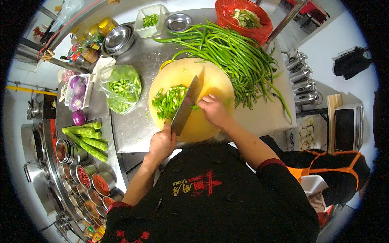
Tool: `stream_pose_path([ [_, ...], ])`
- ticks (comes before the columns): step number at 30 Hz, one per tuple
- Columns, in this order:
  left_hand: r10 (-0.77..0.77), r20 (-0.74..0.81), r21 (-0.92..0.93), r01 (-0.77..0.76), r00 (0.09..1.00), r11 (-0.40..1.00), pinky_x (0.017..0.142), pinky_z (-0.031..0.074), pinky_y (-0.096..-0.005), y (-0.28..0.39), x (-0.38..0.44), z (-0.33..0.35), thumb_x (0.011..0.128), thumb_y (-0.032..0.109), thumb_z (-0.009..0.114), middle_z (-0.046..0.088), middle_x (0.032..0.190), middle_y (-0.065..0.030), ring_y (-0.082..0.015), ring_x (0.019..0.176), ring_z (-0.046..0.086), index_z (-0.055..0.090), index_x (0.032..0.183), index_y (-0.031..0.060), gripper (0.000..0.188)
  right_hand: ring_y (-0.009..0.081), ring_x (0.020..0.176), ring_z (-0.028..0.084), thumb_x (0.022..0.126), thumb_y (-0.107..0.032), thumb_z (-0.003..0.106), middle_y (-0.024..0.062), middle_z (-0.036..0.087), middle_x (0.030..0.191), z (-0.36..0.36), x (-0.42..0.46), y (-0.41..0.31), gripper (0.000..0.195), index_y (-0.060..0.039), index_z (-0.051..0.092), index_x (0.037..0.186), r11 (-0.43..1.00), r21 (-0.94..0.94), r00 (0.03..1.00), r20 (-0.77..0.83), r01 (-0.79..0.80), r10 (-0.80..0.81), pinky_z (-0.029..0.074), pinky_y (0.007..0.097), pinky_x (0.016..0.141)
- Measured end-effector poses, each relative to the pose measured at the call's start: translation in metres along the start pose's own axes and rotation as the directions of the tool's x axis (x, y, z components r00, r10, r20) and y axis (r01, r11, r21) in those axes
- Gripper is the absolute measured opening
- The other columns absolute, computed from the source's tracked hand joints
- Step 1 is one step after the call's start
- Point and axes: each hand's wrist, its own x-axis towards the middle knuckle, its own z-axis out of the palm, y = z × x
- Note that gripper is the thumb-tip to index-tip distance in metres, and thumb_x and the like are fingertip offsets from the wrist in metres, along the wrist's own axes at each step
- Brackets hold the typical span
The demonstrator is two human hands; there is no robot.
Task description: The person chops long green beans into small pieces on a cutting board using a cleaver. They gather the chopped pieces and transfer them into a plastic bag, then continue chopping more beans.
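My left hand (162, 142) grips the handle of a broad steel cleaver (187, 107), its blade slanting across a round yellowish cutting board (209, 130). Left of the blade lies a heap of sliced green chili peppers (168, 101). On the other side, my right hand (214, 111) has its fingers curled over the end of a green pepper (195, 107) close to the blade. Most of that pepper is hidden or blurred under the fingers. Long whole green peppers (225, 51) form a large pile beyond the board and to its right.
A plastic bag of cut peppers (123, 88) sits left of the board. Behind stand a white tub (151, 22), a metal bowl (178, 22) and a red-lined basket (243, 18). Peeled green stalks (88, 139) and several metal canisters (101, 183) are left. Another person (331, 173) is at right.
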Motion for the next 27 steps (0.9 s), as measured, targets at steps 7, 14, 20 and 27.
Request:
stream_pose_path([
  [7,-0.003,0.008,0.069,0.002,1.000,0.998,0.056,0.053,-0.0549,0.008,-0.001,0.004,0.088,0.013,0.060,0.062,0.063,-0.0264,-0.0463,0.059,0.064,0.049,0.103,-0.0031,0.025,0.0310,0.092,0.058,0.085,-0.007,0.063,0.0096,0.063,0.093,-0.002,0.002,0.011,0.012,-0.0091,0.070,0.094,0.991,0.051,0.992,0.001,0.122,-0.122,0.048,0.0411,0.080],
  [14,0.060,0.045,0.038,-0.062,0.997,0.997,0.056,0.051,-0.0556,0.015,-0.005,-0.018,0.088,0.012,0.061,0.061,0.064,-0.0277,-0.0482,0.060,0.062,0.048,0.096,-0.0009,0.020,0.0308,0.090,0.057,0.083,-0.006,0.064,0.0070,0.062,0.093,0.002,-0.003,0.007,0.011,-0.0094,0.067,0.093,0.996,0.047,0.996,-0.059,0.076,-0.073,0.047,0.0410,0.080],
  [20,0.159,0.070,0.031,-0.161,0.985,0.986,0.058,0.053,-0.0563,0.019,0.016,-0.018,0.089,0.015,0.060,0.063,0.066,-0.0258,-0.0480,0.061,0.063,0.048,0.104,-0.0014,0.025,0.0308,0.090,0.056,0.081,-0.005,0.062,0.0067,0.062,0.095,0.005,-0.013,0.009,0.014,-0.0093,0.066,0.094,0.998,0.063,0.997,-0.067,0.029,-0.025,0.047,0.0400,0.079],
  [27,0.118,0.088,0.005,-0.119,0.989,0.993,0.058,0.050,-0.0584,0.016,0.020,0.003,0.089,0.018,0.061,0.061,0.067,-0.0269,-0.0496,0.064,0.062,0.048,0.100,0.0016,0.023,0.0330,0.098,0.054,0.077,-0.001,0.059,0.0087,0.059,0.102,0.010,-0.024,0.009,0.022,-0.0073,0.064,0.098,0.995,0.101,0.999,-0.046,0.002,0.002,0.047,0.0415,0.086],
])
